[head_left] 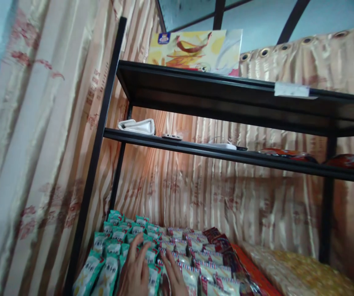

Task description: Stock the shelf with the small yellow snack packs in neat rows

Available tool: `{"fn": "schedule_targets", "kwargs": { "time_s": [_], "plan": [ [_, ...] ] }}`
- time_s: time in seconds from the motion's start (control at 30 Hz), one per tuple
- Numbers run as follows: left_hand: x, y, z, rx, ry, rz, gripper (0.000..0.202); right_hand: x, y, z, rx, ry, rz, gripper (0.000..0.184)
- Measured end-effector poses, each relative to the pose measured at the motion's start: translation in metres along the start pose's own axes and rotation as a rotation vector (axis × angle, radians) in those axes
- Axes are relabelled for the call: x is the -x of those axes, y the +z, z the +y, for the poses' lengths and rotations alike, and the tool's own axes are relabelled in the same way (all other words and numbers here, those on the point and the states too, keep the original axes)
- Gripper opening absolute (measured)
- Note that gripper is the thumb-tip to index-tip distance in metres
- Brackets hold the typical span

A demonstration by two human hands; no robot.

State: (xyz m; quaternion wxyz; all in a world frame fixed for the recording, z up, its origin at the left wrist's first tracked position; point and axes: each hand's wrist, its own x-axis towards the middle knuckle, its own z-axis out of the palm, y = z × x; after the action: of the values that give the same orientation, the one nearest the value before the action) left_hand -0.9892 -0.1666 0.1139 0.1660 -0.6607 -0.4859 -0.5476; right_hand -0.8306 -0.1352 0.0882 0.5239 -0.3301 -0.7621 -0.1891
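Observation:
My left hand (134, 269) reaches up from the bottom edge over rows of green-and-white snack packets (107, 273). Its fingers are stretched out and slightly apart, and no object shows in them. Close by on the right, my right hand (173, 274) has its fingers extended near where the green packets meet the white packets with red and blue trim (215, 269). Only its fingers and part of the back show; the frame cuts off the rest. Whether either hand touches the packets below it, I cannot tell.
A black metal rack (171, 144) rises above the packets. On its shelves are a yellow printed box (192, 51), a white pouch (137, 126), a phone-like item (172, 137) and orange packs (288, 153). Dark red packets (223, 242) and yellowish bagged goods (306, 267) lie right. Curtains (41, 144) hang around.

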Motion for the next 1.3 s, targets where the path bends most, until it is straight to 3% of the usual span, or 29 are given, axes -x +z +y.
{"fn": "schedule_targets", "kwargs": {
  "time_s": [0.07, 0.17, 0.27, 0.4, 0.53, 0.67, 0.83, 1.07, 1.3],
  "plan": [
    [-0.034, -0.022, 0.009, 0.045, -0.020, 0.033, 0.042, -0.044, -0.017, -0.004, -0.015, -0.040, -0.038, 0.052],
    [-0.079, -0.050, 0.025, 0.136, -0.012, 0.061, 0.039, -0.127, -0.049, -0.016, -0.119, 0.052, 0.107, 0.046],
    [-0.102, -0.065, 0.038, 0.238, -0.050, 0.092, 0.038, -0.209, -0.081, -0.034, -0.212, 0.130, 0.208, 0.050],
    [-0.099, -0.068, 0.049, 0.325, -0.098, 0.111, 0.035, -0.297, -0.115, -0.066, -0.019, 0.241, 0.210, 0.066],
    [-0.079, -0.061, 0.053, 0.395, -0.133, 0.095, 0.032, -0.355, -0.130, -0.096, 0.186, 0.343, 0.150, 0.079],
    [-0.058, -0.055, 0.044, 0.469, -0.144, 0.049, 0.032, -0.388, -0.125, -0.110, 0.311, 0.454, 0.020, 0.090],
    [-0.039, -0.049, 0.021, 0.477, -0.175, 0.006, 0.033, -0.405, -0.110, -0.113, 0.398, 0.456, -0.067, 0.094],
    [-0.017, -0.032, 0.003, 0.516, -0.306, 0.080, 0.034, -0.416, -0.099, -0.115, 0.391, 0.513, -0.041, 0.069],
    [-0.010, -0.037, 0.004, 0.520, -0.295, 0.068, 0.032, -0.408, -0.111, -0.115, 0.301, 0.546, 0.051, 0.069]
  ]
}}
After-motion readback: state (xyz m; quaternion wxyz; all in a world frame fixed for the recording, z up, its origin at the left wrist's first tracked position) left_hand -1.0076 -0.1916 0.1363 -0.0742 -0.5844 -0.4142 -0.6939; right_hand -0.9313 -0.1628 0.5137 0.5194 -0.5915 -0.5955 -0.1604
